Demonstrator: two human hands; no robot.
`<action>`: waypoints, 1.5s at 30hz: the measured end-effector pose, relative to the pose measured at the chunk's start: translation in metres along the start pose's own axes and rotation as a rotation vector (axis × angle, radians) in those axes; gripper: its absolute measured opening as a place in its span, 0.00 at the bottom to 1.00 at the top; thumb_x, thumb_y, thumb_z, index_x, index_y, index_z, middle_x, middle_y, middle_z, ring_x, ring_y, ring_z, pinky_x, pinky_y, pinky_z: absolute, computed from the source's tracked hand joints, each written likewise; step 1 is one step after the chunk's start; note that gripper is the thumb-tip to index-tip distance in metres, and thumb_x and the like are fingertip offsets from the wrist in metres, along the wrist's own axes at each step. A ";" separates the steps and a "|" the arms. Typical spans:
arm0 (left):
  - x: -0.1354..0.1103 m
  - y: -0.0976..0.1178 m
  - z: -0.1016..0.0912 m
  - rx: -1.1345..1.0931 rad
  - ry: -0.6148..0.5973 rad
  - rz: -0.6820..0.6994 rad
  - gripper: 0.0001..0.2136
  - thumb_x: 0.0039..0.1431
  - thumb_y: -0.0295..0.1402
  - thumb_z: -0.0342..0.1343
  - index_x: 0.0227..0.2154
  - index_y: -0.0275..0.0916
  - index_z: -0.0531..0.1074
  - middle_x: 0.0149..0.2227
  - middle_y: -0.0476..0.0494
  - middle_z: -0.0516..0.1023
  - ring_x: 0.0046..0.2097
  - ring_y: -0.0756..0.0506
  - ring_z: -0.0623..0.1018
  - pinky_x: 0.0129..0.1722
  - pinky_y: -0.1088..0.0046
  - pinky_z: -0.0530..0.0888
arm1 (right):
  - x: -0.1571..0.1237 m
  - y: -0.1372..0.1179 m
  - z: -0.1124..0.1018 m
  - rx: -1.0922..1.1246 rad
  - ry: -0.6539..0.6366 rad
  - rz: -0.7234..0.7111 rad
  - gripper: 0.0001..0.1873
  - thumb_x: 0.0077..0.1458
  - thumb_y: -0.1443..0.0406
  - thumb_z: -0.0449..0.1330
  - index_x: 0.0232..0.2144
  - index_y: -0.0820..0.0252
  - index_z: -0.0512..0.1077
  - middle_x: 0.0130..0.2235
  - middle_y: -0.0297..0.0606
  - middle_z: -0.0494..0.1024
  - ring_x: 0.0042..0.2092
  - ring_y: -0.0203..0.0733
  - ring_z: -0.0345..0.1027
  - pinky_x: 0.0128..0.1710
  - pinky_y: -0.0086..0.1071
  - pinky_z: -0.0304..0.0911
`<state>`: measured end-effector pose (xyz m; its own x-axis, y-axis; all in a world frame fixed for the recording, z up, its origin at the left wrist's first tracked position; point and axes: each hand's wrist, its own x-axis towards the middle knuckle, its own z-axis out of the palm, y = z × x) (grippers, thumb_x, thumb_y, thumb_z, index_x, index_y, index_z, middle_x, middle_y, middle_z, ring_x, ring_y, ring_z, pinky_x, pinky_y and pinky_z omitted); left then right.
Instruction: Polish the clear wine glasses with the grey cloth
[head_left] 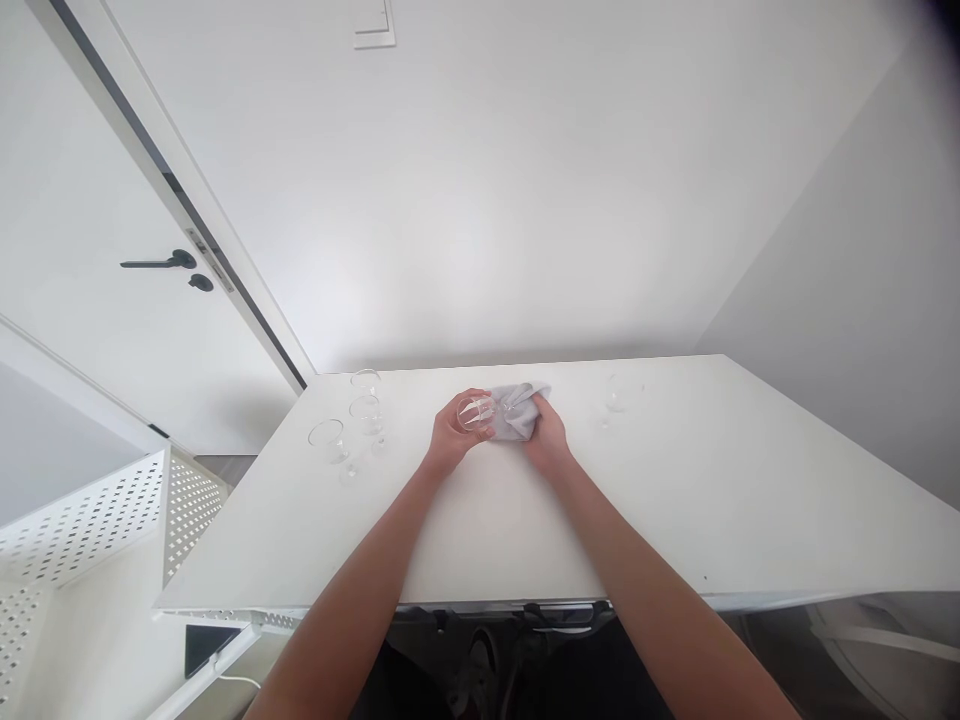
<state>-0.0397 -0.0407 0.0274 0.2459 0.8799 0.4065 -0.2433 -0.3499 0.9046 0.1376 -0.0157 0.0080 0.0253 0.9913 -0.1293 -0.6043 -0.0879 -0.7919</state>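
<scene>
Over the middle of the white table (495,530), a clear wine glass (475,412) lies tilted on its side between my hands, its rim towards the left. My left hand (450,428) is wrapped round the bowl. On the right, my right hand (548,432) grips a light grey cloth (513,424), which is bunched about the stem and foot end of the glass. The cloth hides most of the foot and some of my right fingers.
Several stemmed glasses stand at the table's left, among them a front glass (327,436) and one behind it (365,412). Another clear glass (615,394) stands to the right. A wall (480,200) rises behind the table; a door with a black handle (159,262) is at left.
</scene>
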 end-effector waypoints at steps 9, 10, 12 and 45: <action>0.000 -0.003 -0.005 0.007 0.056 -0.007 0.28 0.51 0.37 0.72 0.55 0.44 0.70 0.61 0.36 0.71 0.59 0.33 0.76 0.57 0.50 0.76 | -0.008 -0.010 0.008 -0.036 -0.105 0.002 0.21 0.59 0.50 0.57 0.47 0.56 0.75 0.50 0.43 0.80 0.52 0.53 0.74 0.48 0.43 0.71; 0.000 -0.002 -0.005 0.001 0.048 -0.007 0.28 0.51 0.37 0.72 0.55 0.44 0.71 0.61 0.36 0.71 0.60 0.33 0.75 0.58 0.50 0.76 | -0.007 -0.010 0.008 -0.019 -0.091 -0.008 0.20 0.59 0.51 0.58 0.47 0.56 0.75 0.51 0.42 0.80 0.53 0.52 0.73 0.48 0.42 0.71; 0.000 -0.002 -0.005 -0.009 0.044 -0.004 0.28 0.51 0.37 0.72 0.55 0.44 0.71 0.61 0.36 0.71 0.60 0.32 0.75 0.58 0.50 0.75 | -0.006 -0.009 0.008 -0.018 -0.112 0.022 0.20 0.59 0.51 0.59 0.47 0.56 0.75 0.51 0.42 0.80 0.53 0.51 0.73 0.48 0.41 0.71; 0.005 -0.016 -0.013 0.163 0.312 -0.074 0.27 0.52 0.41 0.70 0.55 0.46 0.71 0.54 0.36 0.78 0.50 0.39 0.80 0.44 0.59 0.78 | -0.053 0.009 0.019 -1.872 -0.481 -0.553 0.23 0.68 0.58 0.47 0.60 0.43 0.71 0.65 0.38 0.67 0.34 0.37 0.73 0.31 0.33 0.58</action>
<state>-0.0466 -0.0262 0.0137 -0.0472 0.9518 0.3032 -0.0768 -0.3061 0.9489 0.1159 -0.0670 0.0193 -0.4839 0.8547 0.1879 0.8186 0.5180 -0.2480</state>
